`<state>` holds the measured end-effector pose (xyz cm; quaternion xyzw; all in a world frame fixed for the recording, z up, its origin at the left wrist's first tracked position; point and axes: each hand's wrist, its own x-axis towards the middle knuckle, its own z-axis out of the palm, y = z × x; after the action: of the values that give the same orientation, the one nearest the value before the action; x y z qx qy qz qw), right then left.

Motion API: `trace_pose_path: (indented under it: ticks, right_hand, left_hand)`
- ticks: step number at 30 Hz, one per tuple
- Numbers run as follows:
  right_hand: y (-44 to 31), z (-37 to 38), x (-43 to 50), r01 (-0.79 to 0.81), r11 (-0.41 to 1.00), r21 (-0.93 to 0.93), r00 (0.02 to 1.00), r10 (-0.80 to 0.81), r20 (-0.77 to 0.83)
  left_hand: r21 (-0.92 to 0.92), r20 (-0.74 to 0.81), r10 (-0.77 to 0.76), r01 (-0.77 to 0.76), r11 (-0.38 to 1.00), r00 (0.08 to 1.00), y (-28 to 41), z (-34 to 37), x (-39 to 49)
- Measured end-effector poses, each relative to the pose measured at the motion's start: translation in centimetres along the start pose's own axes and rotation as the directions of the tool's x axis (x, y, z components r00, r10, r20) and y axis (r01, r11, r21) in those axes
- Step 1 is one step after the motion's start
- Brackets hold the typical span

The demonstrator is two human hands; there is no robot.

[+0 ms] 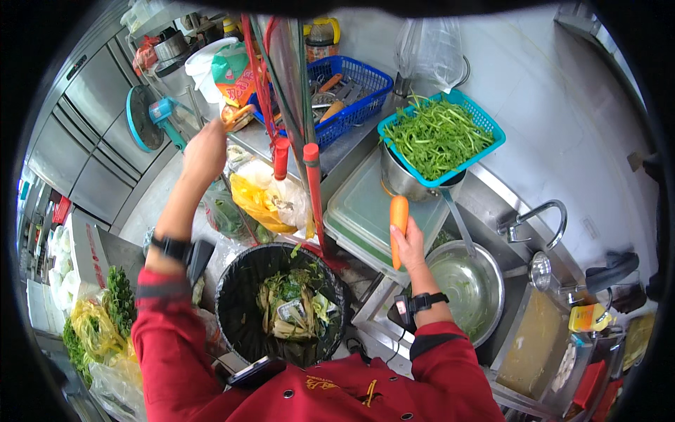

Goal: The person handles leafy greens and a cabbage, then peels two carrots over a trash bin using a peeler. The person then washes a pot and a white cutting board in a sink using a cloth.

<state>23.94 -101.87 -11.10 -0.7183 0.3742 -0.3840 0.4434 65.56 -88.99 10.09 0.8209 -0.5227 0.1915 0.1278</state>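
My right hand [408,243] is closed around the lower part of a peeled-looking orange carrot [399,211], held upright over the front edge of a lidded plastic container [364,211]. Reaching out at the upper left, my left hand [205,150] grips a slim orange-handled tool [240,117], whose kind I cannot tell; it overlaps the shelf's edge beside a colourful bag. Below and between my arms stands a black-lined bin [224,295] with vegetable scraps [290,311] in it. Beyond the carrot, a teal basket [498,138] of leafy greens [437,132] rests on a steel pot [393,174].
A blue basket [387,87] holding utensils stands at the back. Red-handled poles [314,184] rise behind the bin. On the right are a steel bowl [466,290] in the sink, a faucet [559,211] and food trays. Bagged greens [97,332] sit at the lower left.
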Motion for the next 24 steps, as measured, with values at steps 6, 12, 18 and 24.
trace_pose_path:
  ticks: [6,12,18,24]
  right_hand:
    - [-2.5,3.2,-1.3,-0.057,0.965,0.255,0.997,0.040,0.070]
    - [-10.2,12.7,-10.6,-0.739,0.445,0.505,0.619,0.154,0.770]
    - [-11.2,17.4,-14.2,-0.944,0.173,0.280,0.301,0.106,0.948]
    - [-10.8,16.4,-17.8,-0.973,0.116,0.202,0.207,0.039,0.977]
  left_hand:
    - [-0.471,0.190,-0.220,0.285,0.835,0.957,3.4,-4.5,-21.6]
    - [-0.575,0.163,-0.215,0.270,0.773,0.963,8.1,-3.5,-29.6]
    - [-0.591,0.182,0.007,0.104,0.800,0.983,11.1,-5.8,-36.4]
    - [-0.575,0.151,-0.163,0.221,0.788,0.975,7.9,-2.4,-38.1]
